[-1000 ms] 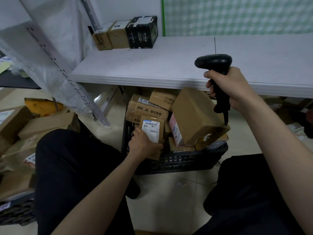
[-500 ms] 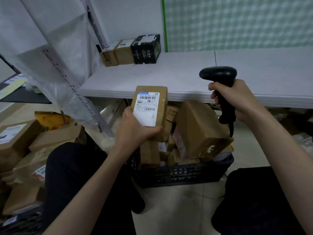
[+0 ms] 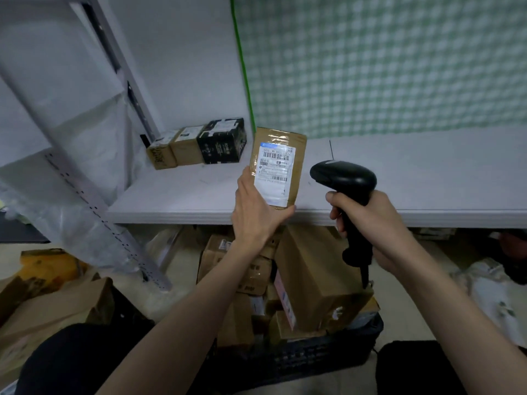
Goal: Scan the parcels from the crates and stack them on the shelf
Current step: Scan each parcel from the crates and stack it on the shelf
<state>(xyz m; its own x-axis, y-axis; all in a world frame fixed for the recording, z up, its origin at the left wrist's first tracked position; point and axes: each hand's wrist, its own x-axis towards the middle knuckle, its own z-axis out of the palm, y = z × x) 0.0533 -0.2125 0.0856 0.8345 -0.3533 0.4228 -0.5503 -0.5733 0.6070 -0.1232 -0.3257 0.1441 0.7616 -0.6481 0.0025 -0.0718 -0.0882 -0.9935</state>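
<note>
The left hand (image 3: 258,215) is now lifting the parcel (image 3: 278,166) clear of the crate (image 3: 319,357), fingers gripping it, label facing the scanner (image 3: 343,178) the right hand (image 3: 370,220) is clutching, ready for scanning over the shelf (image 3: 427,178)

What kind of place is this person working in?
Probably a parcel sorting or storage room: a black crate full of cardboard parcels, a white shelf with three boxes, and a barcode scanner aimed at a labelled parcel.

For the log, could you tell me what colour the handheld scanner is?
Black; the barcode scanner in the right hand shows clearly in the head view.
</note>
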